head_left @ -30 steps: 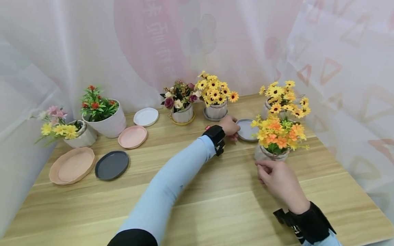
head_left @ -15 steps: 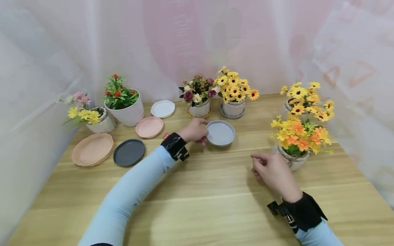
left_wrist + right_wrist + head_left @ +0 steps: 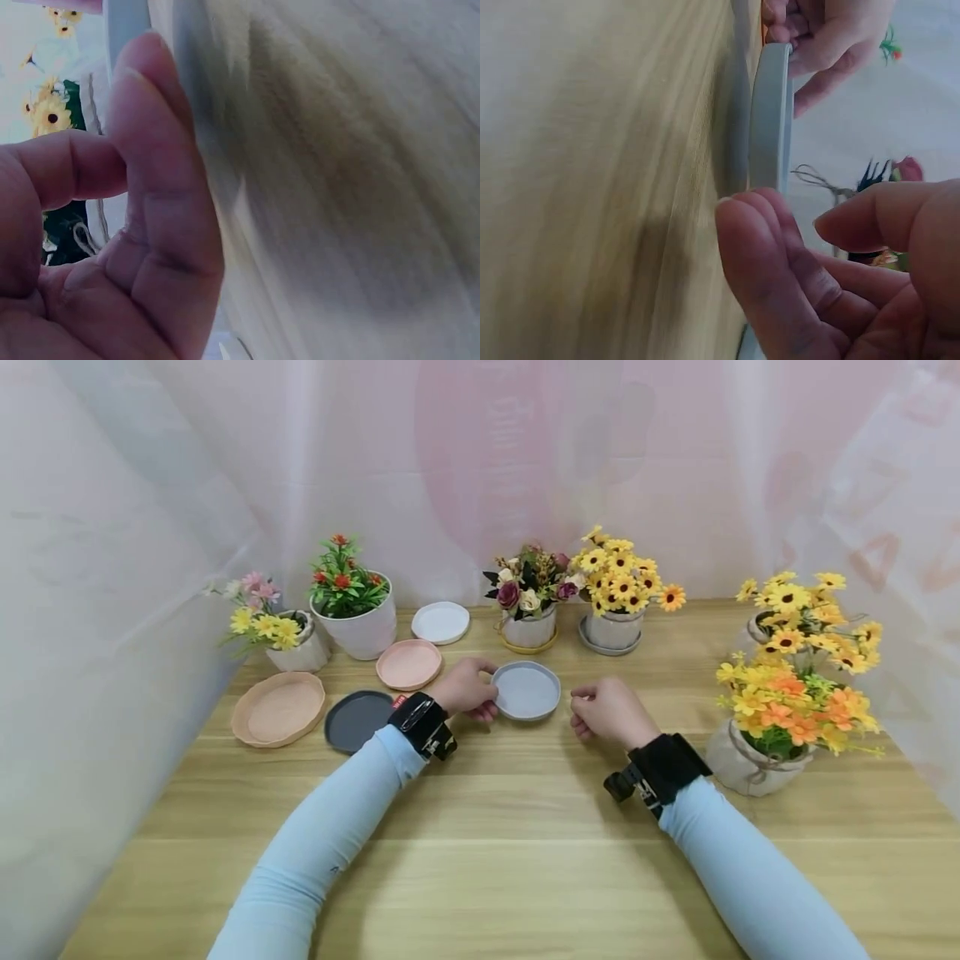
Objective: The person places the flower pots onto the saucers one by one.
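A shallow grey plant saucer [image 3: 527, 692] is near the middle of the wooden table, level and close over its surface. My left hand [image 3: 465, 687] pinches the saucer's left rim between thumb and fingers. To the right of the saucer is my right hand [image 3: 613, 712], its fingers loosely bent and holding nothing. In the right wrist view its thumb stands apart from the fingers, and the fingertips [image 3: 750, 214] overlap the near end of the saucer [image 3: 767, 127]. In the left wrist view the left fingers [image 3: 161, 150] hide part of the saucer's edge.
Left of the hands lie a peach saucer [image 3: 277, 710], a dark grey saucer [image 3: 358, 720], a pink saucer [image 3: 408, 664] and a white saucer [image 3: 441, 622]. Flower pots stand at the back left, the back [image 3: 529, 630] and the right [image 3: 757, 762]. Fabric walls surround the table.
My left hand has brought the grey saucer from near the right-hand pots leftward to mid-table. My right hand has moved left, away from the orange-flowered pot, toward the saucer. The head view has turned left.
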Available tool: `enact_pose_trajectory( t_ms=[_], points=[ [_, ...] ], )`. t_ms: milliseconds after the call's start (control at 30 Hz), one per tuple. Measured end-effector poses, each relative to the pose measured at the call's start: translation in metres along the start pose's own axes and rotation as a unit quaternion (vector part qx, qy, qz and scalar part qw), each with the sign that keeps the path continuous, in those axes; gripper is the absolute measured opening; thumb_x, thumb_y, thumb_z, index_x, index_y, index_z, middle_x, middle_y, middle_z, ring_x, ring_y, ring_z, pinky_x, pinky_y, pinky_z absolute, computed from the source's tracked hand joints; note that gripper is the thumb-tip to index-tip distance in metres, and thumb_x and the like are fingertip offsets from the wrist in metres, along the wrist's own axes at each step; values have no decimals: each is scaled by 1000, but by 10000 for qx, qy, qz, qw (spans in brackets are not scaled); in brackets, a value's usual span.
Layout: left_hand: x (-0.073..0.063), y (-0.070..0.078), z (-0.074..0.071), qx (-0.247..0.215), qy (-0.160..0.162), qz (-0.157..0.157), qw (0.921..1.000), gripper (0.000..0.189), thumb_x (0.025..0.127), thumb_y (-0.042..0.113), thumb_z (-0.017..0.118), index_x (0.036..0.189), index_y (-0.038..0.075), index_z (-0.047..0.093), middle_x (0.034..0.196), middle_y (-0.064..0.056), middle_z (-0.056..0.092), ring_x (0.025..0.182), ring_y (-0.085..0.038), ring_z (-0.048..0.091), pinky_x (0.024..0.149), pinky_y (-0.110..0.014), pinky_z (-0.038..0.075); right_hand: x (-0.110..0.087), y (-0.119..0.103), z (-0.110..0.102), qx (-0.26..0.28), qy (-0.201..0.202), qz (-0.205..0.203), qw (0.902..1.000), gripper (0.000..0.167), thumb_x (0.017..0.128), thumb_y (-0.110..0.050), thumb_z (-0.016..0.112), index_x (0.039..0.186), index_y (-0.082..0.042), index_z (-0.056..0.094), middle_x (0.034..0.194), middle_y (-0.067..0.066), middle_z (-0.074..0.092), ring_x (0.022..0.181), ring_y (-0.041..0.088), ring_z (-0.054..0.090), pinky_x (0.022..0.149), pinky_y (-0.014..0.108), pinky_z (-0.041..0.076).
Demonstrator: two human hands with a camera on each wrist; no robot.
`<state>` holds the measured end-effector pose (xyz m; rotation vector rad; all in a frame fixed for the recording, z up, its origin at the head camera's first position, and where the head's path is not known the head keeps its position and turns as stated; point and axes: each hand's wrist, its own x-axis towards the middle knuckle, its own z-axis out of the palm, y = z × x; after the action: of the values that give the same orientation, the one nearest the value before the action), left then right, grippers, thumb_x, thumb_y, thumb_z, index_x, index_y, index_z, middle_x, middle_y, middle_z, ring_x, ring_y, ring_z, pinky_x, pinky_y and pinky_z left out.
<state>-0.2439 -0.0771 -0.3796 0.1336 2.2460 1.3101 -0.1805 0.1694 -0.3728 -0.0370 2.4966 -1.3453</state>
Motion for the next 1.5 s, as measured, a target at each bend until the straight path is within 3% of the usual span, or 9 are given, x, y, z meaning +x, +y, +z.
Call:
enact_pose_trajectory(
  t_ms=[233, 467, 867, 1500],
  points=[
    [10, 7, 16, 35, -96, -79, 9999, 50, 95, -1, 54, 143, 1, 42, 77, -17, 70, 55, -18, 65, 57, -32, 60, 22, 12, -7, 688, -43, 273, 9972, 41, 101, -6, 43, 137, 12, 49, 89, 24, 69, 67, 20, 69, 65, 36, 62],
    [10, 11, 22, 78, -233, -225, 9994, 50, 95, -1, 55, 143, 2, 41, 79, -18, 71, 56, -19, 66, 58, -33, 61, 30, 18, 1, 901, 79, 345, 9953, 39, 99, -4, 45, 134, 11, 53, 80, 18, 67, 62, 17, 67, 60, 33, 61],
    [12, 14, 16, -43, -235, -188, 9995, 54, 95, -1, 55, 146, -1, 40, 80, -18, 71, 58, -17, 66, 57, -28, 59, 40, 15, -1, 675, 69, 350, 9971, 39, 100, -4, 45, 135, 10, 52, 84, 17, 67, 64, 15, 66, 60, 30, 61],
    [17, 3, 10, 137, -71, -267, 9995, 53, 97, 3, 58, 147, 1, 43, 81, -15, 72, 58, -16, 65, 53, -25, 57, 53, 14, 5, 587, 60, 399, 9975, 36, 99, -4, 49, 133, 7, 55, 83, 17, 67, 63, 17, 67, 60, 32, 61]
  ],
)
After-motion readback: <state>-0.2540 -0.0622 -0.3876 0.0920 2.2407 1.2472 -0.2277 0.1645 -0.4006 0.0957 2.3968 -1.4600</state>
